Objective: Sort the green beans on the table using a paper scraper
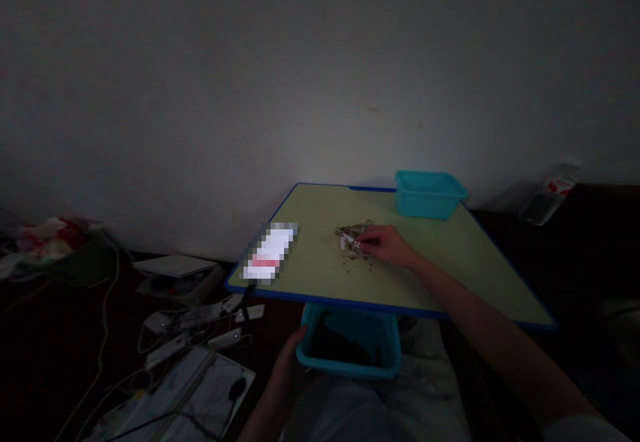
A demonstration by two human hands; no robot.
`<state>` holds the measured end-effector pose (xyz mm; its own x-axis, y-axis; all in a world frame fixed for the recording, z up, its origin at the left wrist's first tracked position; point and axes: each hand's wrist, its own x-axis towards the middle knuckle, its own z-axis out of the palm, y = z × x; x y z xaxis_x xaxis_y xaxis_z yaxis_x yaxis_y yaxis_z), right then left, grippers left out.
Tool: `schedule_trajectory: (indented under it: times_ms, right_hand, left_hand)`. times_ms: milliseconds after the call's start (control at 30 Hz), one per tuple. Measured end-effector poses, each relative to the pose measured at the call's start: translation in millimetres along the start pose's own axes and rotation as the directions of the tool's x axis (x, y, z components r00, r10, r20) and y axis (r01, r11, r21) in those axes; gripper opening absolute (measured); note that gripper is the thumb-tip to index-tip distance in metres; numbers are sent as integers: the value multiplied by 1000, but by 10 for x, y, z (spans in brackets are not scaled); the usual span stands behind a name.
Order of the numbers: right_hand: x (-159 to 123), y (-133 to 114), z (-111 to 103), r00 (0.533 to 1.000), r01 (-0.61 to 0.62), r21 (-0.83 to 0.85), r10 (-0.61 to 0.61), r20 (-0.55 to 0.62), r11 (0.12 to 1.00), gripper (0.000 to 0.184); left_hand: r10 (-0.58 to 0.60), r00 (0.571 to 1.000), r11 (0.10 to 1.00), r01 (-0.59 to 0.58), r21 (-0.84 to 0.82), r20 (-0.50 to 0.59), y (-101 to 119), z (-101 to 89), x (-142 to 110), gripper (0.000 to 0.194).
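My right hand (388, 245) is over the table with its fingers closed on a small white thin piece (349, 237); its exact kind is too small and dim to tell. Beneath the fingertips, small dark bits (369, 225) lie scattered in a loose patch on the yellowish tabletop (320, 205). Below the table's near edge, my left hand (290, 357) grips the left side of a turquoise plastic bin (350, 369), thumb at the rim. A dark mass covers much of the bin's bottom, and the bin sits at my lap.
A second turquoise bin (431, 195) stands at the table's back right corner. A lit phone-like screen (270, 253), blurred out, is at the left edge. Power strips and cables (225, 339) clutter the floor at left. A clear plastic bottle (550, 192) is by the wall at right.
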<state>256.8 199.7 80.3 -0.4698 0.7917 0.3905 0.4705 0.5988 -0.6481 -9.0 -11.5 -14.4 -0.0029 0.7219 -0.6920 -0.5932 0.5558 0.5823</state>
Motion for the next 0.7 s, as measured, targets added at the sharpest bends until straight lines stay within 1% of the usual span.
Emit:
schedule_trajectory:
  times_ms: [133,267,467,600,700]
  right_hand:
    - [10,0,-62,1000,-15,-22,14,-23,1000,20]
    - [21,5,-175,998,-49,-38,47,-52,998,21]
    - [28,-10,-260,995,-96,-81,97,2,992,19]
    - [30,-23,-271,991,-126,-99,129,31,987,19]
    - [34,-16,-287,987,-147,-91,152,47,985,19]
  left_hand:
    - [22,1000,1000,-21,21,-21,-17,23,10,39]
    - [-3,999,1000,4,25,-49,-17,40,11,37]
    - [38,998,999,-37,19,-51,11,77,-50,30]
    - [-18,999,1000,18,1,-29,40,132,-130,33]
    - [7,999,1000,-7,3,-42,49,152,-159,30]
